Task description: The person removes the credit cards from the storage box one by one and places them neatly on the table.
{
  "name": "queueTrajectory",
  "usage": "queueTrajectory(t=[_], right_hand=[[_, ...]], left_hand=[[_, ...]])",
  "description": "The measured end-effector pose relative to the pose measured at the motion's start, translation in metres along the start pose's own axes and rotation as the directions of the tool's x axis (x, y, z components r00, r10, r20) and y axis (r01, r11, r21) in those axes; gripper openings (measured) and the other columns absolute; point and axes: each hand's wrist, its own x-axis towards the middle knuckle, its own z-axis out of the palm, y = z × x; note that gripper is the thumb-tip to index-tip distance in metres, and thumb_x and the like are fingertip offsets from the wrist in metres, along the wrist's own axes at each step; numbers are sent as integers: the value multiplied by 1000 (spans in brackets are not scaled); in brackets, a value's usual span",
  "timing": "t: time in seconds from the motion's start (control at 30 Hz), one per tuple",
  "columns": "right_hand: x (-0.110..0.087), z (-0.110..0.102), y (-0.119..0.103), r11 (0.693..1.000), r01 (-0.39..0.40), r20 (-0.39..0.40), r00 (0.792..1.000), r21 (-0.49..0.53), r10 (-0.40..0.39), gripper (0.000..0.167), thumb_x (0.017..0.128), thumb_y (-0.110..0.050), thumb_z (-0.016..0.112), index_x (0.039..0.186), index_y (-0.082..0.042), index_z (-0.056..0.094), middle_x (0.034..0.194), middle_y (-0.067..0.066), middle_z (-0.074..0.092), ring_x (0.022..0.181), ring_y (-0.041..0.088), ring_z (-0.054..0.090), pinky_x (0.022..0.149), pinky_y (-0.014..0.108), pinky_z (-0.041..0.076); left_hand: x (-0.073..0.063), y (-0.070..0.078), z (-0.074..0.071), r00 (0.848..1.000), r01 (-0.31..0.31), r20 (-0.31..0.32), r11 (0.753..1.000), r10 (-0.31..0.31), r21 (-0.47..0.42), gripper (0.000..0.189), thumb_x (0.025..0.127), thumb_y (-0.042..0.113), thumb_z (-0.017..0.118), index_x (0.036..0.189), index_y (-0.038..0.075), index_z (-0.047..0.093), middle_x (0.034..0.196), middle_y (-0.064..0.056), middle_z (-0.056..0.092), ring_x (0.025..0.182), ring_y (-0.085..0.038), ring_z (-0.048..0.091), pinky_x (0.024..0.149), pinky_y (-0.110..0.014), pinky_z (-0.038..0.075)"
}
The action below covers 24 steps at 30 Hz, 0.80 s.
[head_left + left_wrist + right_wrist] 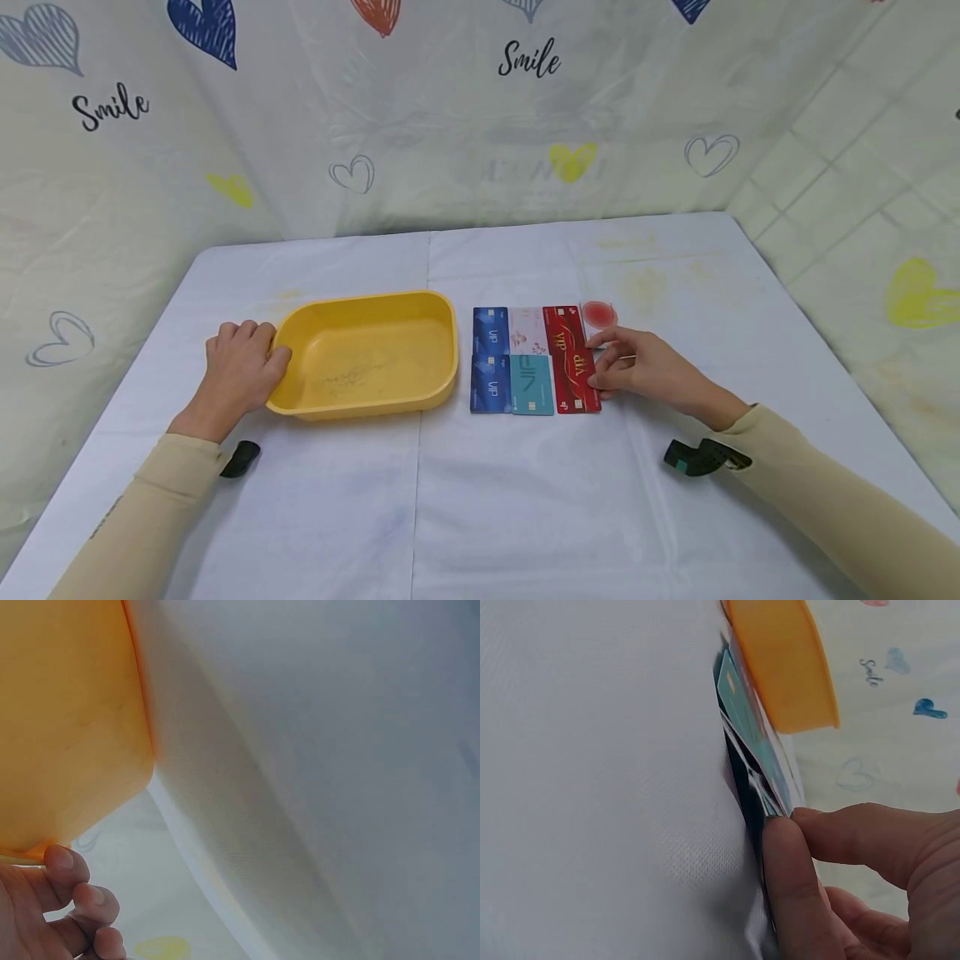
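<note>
My left hand grips the left rim of a yellow plastic tray, fingers and thumb curled over its edge. The left wrist view shows the tray's outer wall above the curled fingers. To the tray's right lie several cards in two rows: blue VIP cards, a pink floral card, a teal VIP card and red VIP cards. A pale card with a red disc lies at the upper right. My right hand touches the cards' right side, index fingertip and thumb apart.
A white cloth covers the table, with a crease down its middle. Behind hangs a pale curtain printed with hearts and "Smile". Black wrist cameras sit under both sleeves.
</note>
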Motion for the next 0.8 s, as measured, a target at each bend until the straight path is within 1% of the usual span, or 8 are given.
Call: queueTrajectory(t=[0.2, 0.37, 0.43, 0.57, 0.8], right_hand=[[-1, 0, -3, 1000, 1, -1, 1000, -13, -1, 54, 89, -21, 78, 136, -4, 57, 104, 13, 66, 84, 18, 72, 77, 26, 59], [-1, -3, -4, 997, -2, -17, 1000, -72, 0, 52, 90, -24, 77, 135, -5, 60, 102, 11, 67, 87, 18, 71, 76, 25, 58], [-2, -4, -4, 996, -7, -22, 1000, -84, 5, 49, 91, -25, 74, 134, -4, 61, 102, 11, 68, 86, 18, 72, 77, 25, 58], [-2, -4, -1, 997, -19, -29, 999, -69, 17, 44, 95, -24, 69, 133, -3, 61, 101, 12, 69, 81, 18, 76, 79, 24, 59], [-4, -10, 2, 998, -6, -78, 997, -63, 1, 39, 98, -29, 69, 128, -6, 63, 103, 13, 72, 78, 17, 77, 79, 22, 59]], left_hand=[[1, 0, 0, 1000, -1, -5, 1000, 1, 1, 36, 99, 22, 37, 107, -7, 56, 101, -25, 52, 103, -44, 35, 85, -57, 27], [2, 1, 1, 1000, -2, -3, 1000, 2, 6, 36, 99, 22, 37, 108, -8, 56, 101, -25, 52, 103, -45, 34, 85, -57, 27], [2, 1, 0, 1000, 1, 8, 1000, -1, 13, 37, 99, 22, 37, 109, -8, 56, 102, -25, 52, 103, -45, 34, 86, -58, 27], [3, 2, -1, 999, 4, 37, 999, -5, 35, 36, 98, 23, 39, 109, -7, 55, 102, -25, 51, 105, -45, 33, 88, -59, 27], [2, 3, -6, 998, -26, 68, 994, 19, 102, 35, 98, 25, 41, 105, -6, 55, 97, -22, 51, 101, -44, 36, 86, -57, 29]])
